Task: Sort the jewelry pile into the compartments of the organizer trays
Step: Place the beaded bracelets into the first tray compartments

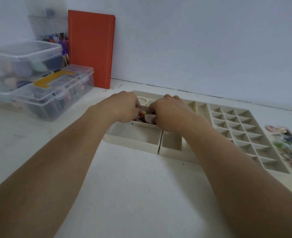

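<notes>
Both hands, left [124, 107] and right [167, 114], curl around a dark red beaded strand [144, 119], settling it into the left tray's [133, 143] middle compartment. Next: let go, reach far right for the pile [289, 146].

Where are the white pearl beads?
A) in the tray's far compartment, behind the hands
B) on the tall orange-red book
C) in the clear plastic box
A: the string of white pearl beads lies in the far compartment of the cream organizer tray, just beyond both hands.
</notes>
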A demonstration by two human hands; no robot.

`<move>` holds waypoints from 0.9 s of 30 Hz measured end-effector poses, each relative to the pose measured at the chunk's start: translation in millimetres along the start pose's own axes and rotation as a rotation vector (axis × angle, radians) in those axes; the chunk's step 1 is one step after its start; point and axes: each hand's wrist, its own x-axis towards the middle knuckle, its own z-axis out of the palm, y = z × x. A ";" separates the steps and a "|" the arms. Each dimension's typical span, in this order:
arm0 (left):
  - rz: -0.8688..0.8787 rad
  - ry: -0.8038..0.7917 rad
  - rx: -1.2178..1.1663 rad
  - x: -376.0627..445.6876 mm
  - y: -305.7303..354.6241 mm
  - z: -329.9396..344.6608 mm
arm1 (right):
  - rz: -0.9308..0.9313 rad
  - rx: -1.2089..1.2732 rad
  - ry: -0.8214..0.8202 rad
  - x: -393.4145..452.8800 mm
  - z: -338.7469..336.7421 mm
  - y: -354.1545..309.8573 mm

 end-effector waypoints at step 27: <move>-0.012 0.130 -0.157 5.0 -4.9 2.8 | 0.179 0.183 -0.155 1.7 -10.4 12.0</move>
